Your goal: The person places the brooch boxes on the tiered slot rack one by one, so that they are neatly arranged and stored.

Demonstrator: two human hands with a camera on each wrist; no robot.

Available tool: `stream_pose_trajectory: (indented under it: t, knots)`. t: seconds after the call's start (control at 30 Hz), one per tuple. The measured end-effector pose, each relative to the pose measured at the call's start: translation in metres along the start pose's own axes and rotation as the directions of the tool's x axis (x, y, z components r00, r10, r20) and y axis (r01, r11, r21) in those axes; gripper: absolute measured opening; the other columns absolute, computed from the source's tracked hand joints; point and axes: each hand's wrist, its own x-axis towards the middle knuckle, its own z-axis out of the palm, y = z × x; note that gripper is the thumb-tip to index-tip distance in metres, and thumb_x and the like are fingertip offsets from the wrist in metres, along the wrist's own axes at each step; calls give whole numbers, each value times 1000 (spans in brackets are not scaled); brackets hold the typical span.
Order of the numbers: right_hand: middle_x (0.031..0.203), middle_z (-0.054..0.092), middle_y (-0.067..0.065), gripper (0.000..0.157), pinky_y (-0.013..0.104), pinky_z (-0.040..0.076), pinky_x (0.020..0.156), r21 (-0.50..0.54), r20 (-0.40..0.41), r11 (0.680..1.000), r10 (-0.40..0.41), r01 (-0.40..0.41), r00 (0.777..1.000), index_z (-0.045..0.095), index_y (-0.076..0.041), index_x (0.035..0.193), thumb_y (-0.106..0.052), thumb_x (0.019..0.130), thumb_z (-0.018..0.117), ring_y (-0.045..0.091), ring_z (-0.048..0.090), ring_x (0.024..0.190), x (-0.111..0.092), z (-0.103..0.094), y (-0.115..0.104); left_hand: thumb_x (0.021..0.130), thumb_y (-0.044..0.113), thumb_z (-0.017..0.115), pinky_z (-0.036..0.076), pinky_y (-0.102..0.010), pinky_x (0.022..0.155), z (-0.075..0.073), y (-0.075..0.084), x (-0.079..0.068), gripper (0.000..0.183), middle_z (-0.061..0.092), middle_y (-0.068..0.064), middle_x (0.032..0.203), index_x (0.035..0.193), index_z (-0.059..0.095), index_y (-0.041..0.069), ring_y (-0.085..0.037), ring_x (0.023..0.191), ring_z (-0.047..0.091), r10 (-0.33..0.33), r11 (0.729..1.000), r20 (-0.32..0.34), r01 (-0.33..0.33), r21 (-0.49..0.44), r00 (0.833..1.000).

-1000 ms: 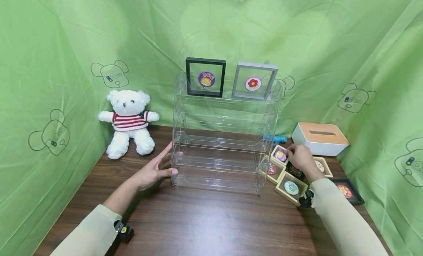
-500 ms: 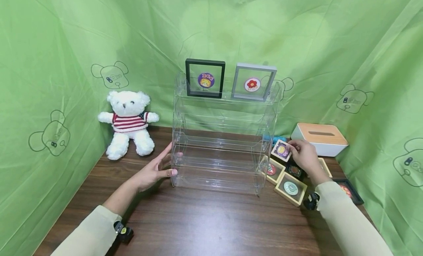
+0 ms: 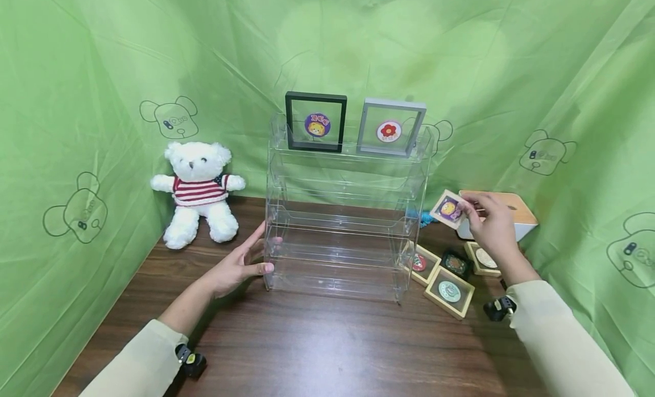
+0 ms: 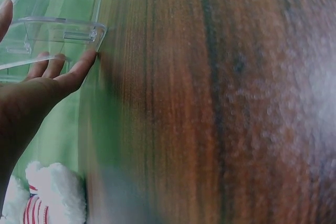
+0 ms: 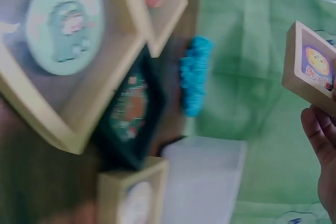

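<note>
White teddy bear (image 3: pixel 198 191); wood-topped tissue box (image 3: pixel 521 210)

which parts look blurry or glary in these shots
Head view: mostly sharp, white glare on the dark brown wooden table, soft light patches on the bright green fabric backdrop; left wrist view: left hand in shade, pale glare near the right edge; right wrist view: small black square frame blurred, held pale-wood square frame with purple picture somewhat clearer.
</note>
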Motion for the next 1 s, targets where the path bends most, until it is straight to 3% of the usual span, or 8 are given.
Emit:
stream_pose_trajectory:
  t: [0.27, 0.43, 0.67, 1.0]
  knots:
    - [106, 72, 20, 19, -1, 50, 81, 96, -151, 993, -53, 68, 987, 81, 6, 118, 6, 100, 76, -15, 61, 93, 21, -22, -26, 107, 9, 72, 29, -71, 127, 1, 1, -1, 110, 30, -21, 182, 177, -6, 43, -52, 170, 9, -2, 1000, -2, 2, -13, 1000]
    - [105, 70, 13, 19, 2, 53, 82, 137, -225, 986, -58, 90, 973, 79, 10, 117, 10, 98, 76, -11, 63, 91, 30, -31, -54, 107, 9, 72, 31, -70, 126, 1, 0, -1, 110, 30, -22, 181, 177, -5, 44, -52, 170, 12, 2, 1000, -4, -3, -11, 1000]
    - [107, 67, -13, 19, 6, 56, 78, 266, -277, 955, -57, 133, 959, 77, 15, 116, 11, 99, 74, -3, 68, 92, 40, -43, -100, 106, 8, 72, 30, -70, 126, 1, -1, 0, 111, 29, -23, 181, 177, -5, 44, -52, 169, 14, 9, 1000, -2, -9, -18, 1000]
    - [108, 67, -14, 19, 9, 57, 77, 320, -286, 927, -105, 198, 953, 77, 16, 117, 11, 99, 74, 2, 69, 95, 54, -44, -130, 107, 9, 72, 27, -75, 127, 2, 1, -1, 111, 30, -21, 181, 177, -6, 43, -53, 170, 9, -1, 1000, -1, 1, -15, 1000]
